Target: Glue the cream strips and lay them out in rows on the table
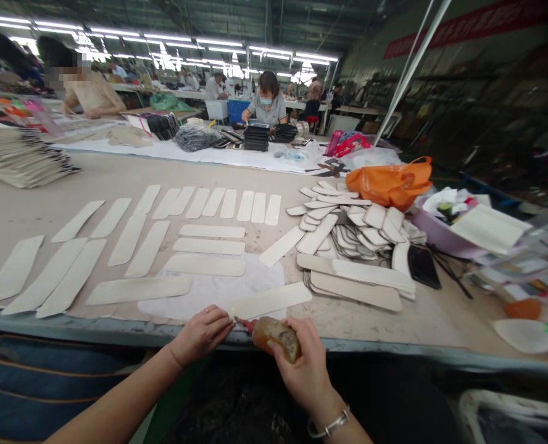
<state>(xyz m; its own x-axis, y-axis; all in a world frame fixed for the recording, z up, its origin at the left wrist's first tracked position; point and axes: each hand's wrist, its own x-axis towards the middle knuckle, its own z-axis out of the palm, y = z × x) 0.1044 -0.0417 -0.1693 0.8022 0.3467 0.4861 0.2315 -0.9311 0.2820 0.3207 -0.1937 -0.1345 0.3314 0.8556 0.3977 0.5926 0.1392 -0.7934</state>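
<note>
My right hand (302,364) is wrapped round a small squeeze bottle of amber glue (276,336) at the table's near edge, its red nozzle pointing left. My left hand (202,333) is pinched at the nozzle's tip (242,322), fingers closed together. Just beyond the hands a cream flat strip (270,300) lies on a white sheet (209,290). Several more cream strips (209,246) are spread in rows over the table to the left and centre.
A loose heap of cream strips (348,246) lies at the right, with a black phone (423,266), an orange bag (389,182) and a lilac basin (435,234). A stack of pieces (19,157) sits far left. Other people work at the far tables.
</note>
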